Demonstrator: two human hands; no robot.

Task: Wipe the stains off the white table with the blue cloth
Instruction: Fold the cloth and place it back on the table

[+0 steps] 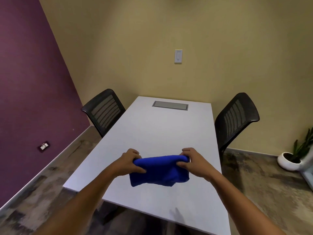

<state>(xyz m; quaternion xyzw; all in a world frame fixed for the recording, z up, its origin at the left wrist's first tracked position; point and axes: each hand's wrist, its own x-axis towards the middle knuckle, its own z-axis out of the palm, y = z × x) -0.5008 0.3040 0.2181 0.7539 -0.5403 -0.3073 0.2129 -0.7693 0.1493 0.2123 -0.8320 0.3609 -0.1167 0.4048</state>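
**A:** Blue cloth (160, 170), how do you reckon it'll handle?

**B:** Soft and light, I'd say. It sags in the middle and its lower edge droops toward the white table (162, 129), so no stiffness at all. It looks plush, so probably not slippery, and nothing fragile about it.

**A:** Where is it held?

**B:** Left to right: the left hand (131, 161) has its fingers curled over the cloth's left end, thumb underneath. The cloth is bunched and stretched between, above the near half of the table. The right hand (190, 161) pinches the right end, fingers curled round it.

**A:** Best hold for wiping?

**B:** Probably folded into a pad, one palm pressing flat on top. I can't make out any stains from here.
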